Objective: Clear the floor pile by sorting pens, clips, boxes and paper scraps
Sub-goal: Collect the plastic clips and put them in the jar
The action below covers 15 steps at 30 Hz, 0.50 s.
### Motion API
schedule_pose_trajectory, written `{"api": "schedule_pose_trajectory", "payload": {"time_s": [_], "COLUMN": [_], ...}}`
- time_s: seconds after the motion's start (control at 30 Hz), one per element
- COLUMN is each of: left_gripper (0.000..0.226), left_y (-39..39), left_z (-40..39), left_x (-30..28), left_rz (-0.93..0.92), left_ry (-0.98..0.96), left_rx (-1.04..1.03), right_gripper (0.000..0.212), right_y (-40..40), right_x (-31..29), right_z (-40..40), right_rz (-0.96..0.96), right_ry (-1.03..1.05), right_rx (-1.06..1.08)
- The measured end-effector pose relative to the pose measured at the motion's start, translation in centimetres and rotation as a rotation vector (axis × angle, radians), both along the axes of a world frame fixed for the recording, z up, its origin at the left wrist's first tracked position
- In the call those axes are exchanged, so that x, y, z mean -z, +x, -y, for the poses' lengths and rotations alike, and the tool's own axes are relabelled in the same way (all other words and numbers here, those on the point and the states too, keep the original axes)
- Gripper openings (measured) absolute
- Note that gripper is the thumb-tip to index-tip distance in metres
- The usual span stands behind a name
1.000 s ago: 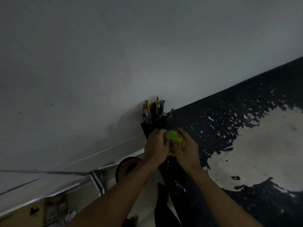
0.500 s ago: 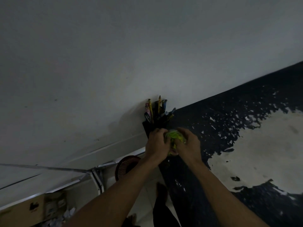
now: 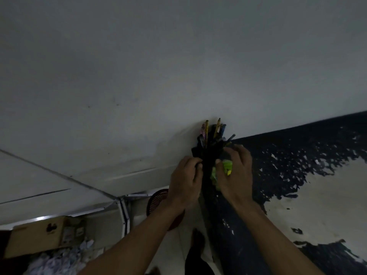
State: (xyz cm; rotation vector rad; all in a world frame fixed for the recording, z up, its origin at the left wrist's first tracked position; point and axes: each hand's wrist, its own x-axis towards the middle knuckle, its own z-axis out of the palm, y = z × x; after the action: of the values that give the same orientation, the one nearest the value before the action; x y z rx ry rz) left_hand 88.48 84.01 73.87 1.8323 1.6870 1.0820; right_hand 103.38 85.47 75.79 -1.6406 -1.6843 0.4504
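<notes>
Where the dark, worn tabletop (image 3: pixel 297 195) w/ pale bare patches meets the plain grey wall (image 3: pixel 178 66), a black pen holder (image 3: pixel 206 155) stands right against the wall, near the table's left edge. Both forearms reach up from the bottom of the view and the hands cover most of the holder's lower part, so its base can't be seen.

Below the table edge, on the floor side: a round reddish-brown mesh basket (image 3: pixel 156 199), partly hidden behind the left forearm; a brown cardboard box (image 3: pixel 37 239) at lower left; and a heap of crumpled white paper scraps (image 3: pixel 59 259) just in front of the box. Whether the scraps lie in a container or loose can't be told, too dim. A white metal frame (image 3: pixel 124 211) runs between box and basket.

The holder is packed w/ pens and pencils (image 3: pixel 214 132), approx. upright, long axes running up along the wall, tips fanning out slightly; yellow ones stand tallest, a dark one leans right.

Left hand (image 3: pixel 184 181) sits at the holder's left side, fingers curled in against it, apparently gripping it; what exactly the fingertips press is hidden. Right hand (image 3: pixel 236 173) is at the holder's right side, fingers bent round a small bright yellow-green object (image 3: pixel 224 169), just beside the holder and touching it or nearly so. The object's shape is blurred, so its axis and kind can't be told.
</notes>
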Motion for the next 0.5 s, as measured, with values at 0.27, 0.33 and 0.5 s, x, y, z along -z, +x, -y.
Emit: {"api": "schedule_pose_trajectory", "payload": {"time_s": [0.27,0.33,0.5], "left_gripper": [0.022,0.026,0.028], "left_y": [-7.9,-10.4,-17.1], "left_z": [5.6,7.6,15.3], "left_x": [-1.5,-1.9,-2.7], "left_rz": [-0.009,-0.005,-0.005], "left_ry": [0.032,0.029,0.045], "left_rx": [-0.202,-0.257,-0.424], "right_gripper": [0.034,0.035,0.032], "right_y": [-6.4,-8.9,-16.2], "right_x": [-1.1,-1.4,-2.1], "right_z": [2.7,3.8,9.1], "right_rz": [0.058,0.031,-0.005], "right_ry": [0.034,-0.001,-0.032], "right_rx": [-0.207,-0.267,-0.435]}}
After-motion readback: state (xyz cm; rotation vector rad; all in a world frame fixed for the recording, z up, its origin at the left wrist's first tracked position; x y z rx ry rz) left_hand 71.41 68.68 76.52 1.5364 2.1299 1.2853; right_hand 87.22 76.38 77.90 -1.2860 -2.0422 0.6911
